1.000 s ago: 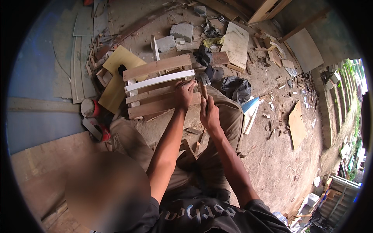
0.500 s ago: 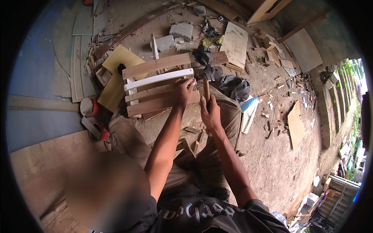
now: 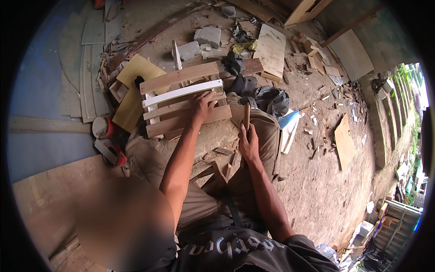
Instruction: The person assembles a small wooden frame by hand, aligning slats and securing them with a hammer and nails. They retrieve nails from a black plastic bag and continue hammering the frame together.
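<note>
A slatted wooden frame (image 3: 190, 119), with bare wood slats and one white slat (image 3: 181, 93), lies tilted before my knees. My left hand (image 3: 204, 107) rests on the slats just below the white slat's right half, fingers bent and spread apart; I make out nothing held in it. To the right of the frame, my right hand (image 3: 248, 139) is wrapped round the wooden handle of a hammer (image 3: 246, 117). The hammer stands with its dark metal head up, above my right knee, apart from the frame. A small dark spot shows at the white slat's right end.
Wood offcuts (image 3: 222, 168) lie between my legs. A yellowish board (image 3: 129, 106) and a red can (image 3: 103, 127) stand left of the frame. Beyond are concrete blocks (image 3: 207, 37), a black plastic bag (image 3: 273, 100) and a pale board (image 3: 270, 52). Scraps litter the floor at right.
My left hand has slid left and down from the white slat's right end, its fingers loosening. My right hand has lowered slightly, and the hammer's head now shows clearly.
</note>
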Demonstrator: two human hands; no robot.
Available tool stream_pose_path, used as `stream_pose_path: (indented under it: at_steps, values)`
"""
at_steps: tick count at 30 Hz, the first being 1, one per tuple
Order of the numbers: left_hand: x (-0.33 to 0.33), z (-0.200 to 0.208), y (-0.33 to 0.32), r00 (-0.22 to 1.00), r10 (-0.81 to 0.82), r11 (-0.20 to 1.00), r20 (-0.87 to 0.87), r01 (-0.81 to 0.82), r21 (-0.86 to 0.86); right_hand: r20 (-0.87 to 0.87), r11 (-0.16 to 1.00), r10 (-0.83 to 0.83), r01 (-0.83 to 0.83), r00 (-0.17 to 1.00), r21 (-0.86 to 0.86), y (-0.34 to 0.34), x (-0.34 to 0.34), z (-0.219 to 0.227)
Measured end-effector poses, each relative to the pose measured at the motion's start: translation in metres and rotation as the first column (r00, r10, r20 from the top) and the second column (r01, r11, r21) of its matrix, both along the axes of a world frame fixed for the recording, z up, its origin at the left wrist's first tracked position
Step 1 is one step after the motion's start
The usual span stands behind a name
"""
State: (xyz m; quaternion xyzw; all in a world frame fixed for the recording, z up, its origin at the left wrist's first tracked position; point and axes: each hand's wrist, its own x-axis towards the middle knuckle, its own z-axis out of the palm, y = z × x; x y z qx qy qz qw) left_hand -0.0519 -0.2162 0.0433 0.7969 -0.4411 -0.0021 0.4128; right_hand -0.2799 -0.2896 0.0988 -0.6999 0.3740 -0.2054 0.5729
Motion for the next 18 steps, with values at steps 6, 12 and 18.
stream_pose_path:
  at_steps: [6, 12, 18]
  values:
    - [-0.001, 0.006, 0.004, 0.999, 0.015, 1.0, 0.029, -0.015, -0.005, -0.02, 0.997, -0.004, 0.005, 1.0, 0.079, 0.007, 0.006, 0.007]
    - [-0.001, 0.006, 0.002, 1.0, 0.002, 1.0, 0.029, -0.002, -0.015, -0.047, 0.998, 0.059, -0.058, 0.997, 0.011, 0.011, 0.01, 0.006]
    - [0.002, 0.003, 0.002, 1.0, -0.004, 1.0, 0.019, 0.005, -0.023, -0.034, 0.997, 0.042, -0.04, 0.999, 0.061, 0.012, 0.01, 0.004]
